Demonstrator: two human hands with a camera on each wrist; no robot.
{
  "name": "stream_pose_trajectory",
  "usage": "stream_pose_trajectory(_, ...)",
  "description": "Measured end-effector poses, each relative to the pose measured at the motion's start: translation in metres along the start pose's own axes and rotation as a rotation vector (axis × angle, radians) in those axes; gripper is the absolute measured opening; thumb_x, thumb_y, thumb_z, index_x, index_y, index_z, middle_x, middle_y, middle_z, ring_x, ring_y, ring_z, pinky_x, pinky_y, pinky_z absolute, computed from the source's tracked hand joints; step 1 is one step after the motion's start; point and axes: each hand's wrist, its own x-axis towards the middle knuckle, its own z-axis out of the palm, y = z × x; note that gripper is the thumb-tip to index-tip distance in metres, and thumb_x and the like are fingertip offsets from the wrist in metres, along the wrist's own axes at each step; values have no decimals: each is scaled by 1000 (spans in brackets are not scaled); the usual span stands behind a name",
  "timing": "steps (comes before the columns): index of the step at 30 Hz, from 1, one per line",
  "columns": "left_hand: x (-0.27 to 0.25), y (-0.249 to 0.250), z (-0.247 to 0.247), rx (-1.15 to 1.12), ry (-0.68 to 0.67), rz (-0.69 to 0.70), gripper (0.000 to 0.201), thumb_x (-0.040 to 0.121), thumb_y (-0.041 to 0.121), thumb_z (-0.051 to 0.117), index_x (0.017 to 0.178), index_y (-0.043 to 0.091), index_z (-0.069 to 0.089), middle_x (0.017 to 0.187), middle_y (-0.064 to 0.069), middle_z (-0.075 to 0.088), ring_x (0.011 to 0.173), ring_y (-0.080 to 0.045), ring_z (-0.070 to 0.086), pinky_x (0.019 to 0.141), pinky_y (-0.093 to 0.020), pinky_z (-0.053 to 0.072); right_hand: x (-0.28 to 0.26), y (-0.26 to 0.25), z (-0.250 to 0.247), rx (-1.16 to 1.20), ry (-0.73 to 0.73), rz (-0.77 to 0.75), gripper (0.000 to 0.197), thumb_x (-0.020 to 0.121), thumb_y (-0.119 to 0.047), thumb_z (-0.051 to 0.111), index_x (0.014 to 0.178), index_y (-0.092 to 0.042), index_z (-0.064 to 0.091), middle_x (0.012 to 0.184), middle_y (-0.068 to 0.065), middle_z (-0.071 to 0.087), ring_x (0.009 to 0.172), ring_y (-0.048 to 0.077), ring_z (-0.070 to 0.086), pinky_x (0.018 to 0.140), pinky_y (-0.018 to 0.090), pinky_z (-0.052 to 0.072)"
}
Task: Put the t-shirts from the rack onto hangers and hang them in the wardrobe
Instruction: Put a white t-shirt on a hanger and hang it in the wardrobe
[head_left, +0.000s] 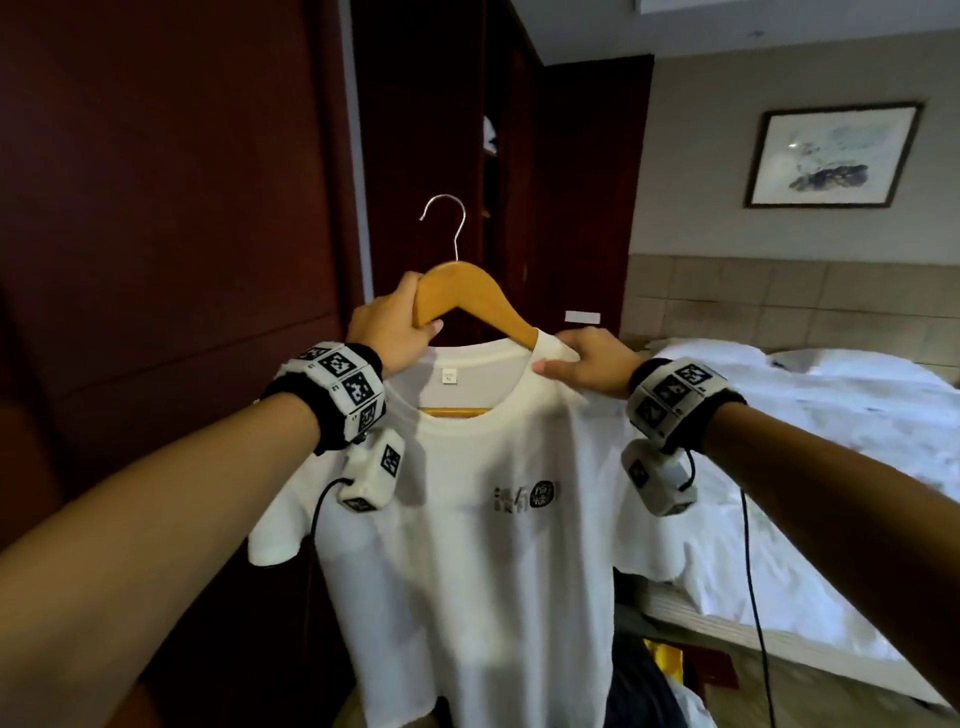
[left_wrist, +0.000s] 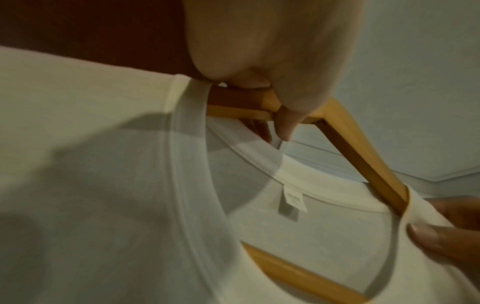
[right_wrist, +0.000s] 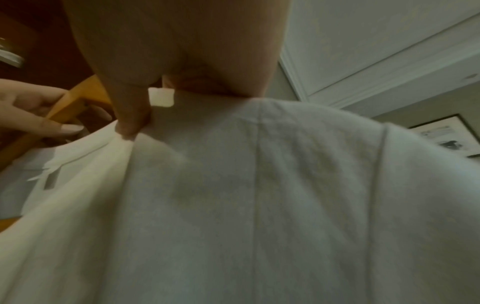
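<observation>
A white t-shirt (head_left: 467, 545) with a small dark chest print hangs in front of me on a wooden hanger (head_left: 483, 299) with a metal hook (head_left: 447, 218). My left hand (head_left: 389, 327) grips the hanger's left arm just above the collar; in the left wrist view its fingers (left_wrist: 285, 125) curl round the wood (left_wrist: 363, 164). My right hand (head_left: 587, 364) pinches the shirt's right shoulder by the collar, over the hanger's right arm; the right wrist view shows its thumb (right_wrist: 130, 121) on the fabric (right_wrist: 259, 195). The hanger's crossbar (head_left: 452, 413) shows through the neck opening.
Dark red wardrobe panels (head_left: 156, 208) fill the left; a narrow opening (head_left: 491, 156) with something white inside lies beyond the hanger. A bed (head_left: 831, 426) with white bedding stands at the right, a framed picture (head_left: 831, 156) on the wall above it.
</observation>
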Motion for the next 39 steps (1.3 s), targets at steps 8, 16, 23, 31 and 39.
stream_pose_trajectory(8, -51, -94, -106, -23, 60, -102, 48, 90, 28, 60, 130, 14, 38, 115, -13, 60, 105, -34, 57, 85, -39, 44, 12, -136, 47, 120, 58, -126, 36, 86, -37, 64, 107, -9, 67, 101, 11, 70, 96, 24, 64, 87, 42, 50)
stream_pose_trajectory(16, -129, -223, -222, -9, 193, -166, 56, 90, 31, 58, 140, 18, 34, 131, -8, 48, 117, -26, 51, 97, -46, 44, 24, -286, 114, 87, 40, -152, 30, 87, -41, 61, 98, -14, 66, 97, 9, 69, 94, 26, 64, 82, 39, 50)
stream_pose_trajectory(23, -182, -321, -303, 88, 260, -308, 47, 95, 33, 49, 136, 14, 39, 133, -11, 47, 120, -29, 48, 99, -48, 41, 46, -387, 155, 16, 86, -86, 33, 89, -47, 55, 100, -17, 63, 90, 4, 62, 94, 28, 61, 68, 29, 39)
stream_pose_trajectory(31, -170, -366, -345, 122, 344, -310, 46, 94, 28, 52, 136, 14, 39, 132, -10, 47, 122, -28, 46, 100, -49, 41, 93, -449, 168, -29, 117, 22, 36, 88, -45, 56, 107, -15, 62, 90, 5, 61, 81, 27, 58, 69, 30, 44)
stream_pose_trajectory(39, -102, -378, -356, 271, 405, -177, 50, 90, 22, 59, 135, 11, 40, 136, -10, 45, 128, -27, 40, 106, -39, 35, 166, -476, 166, -20, 156, -8, 32, 89, -41, 58, 100, -12, 59, 83, 7, 60, 75, 27, 59, 62, 29, 42)
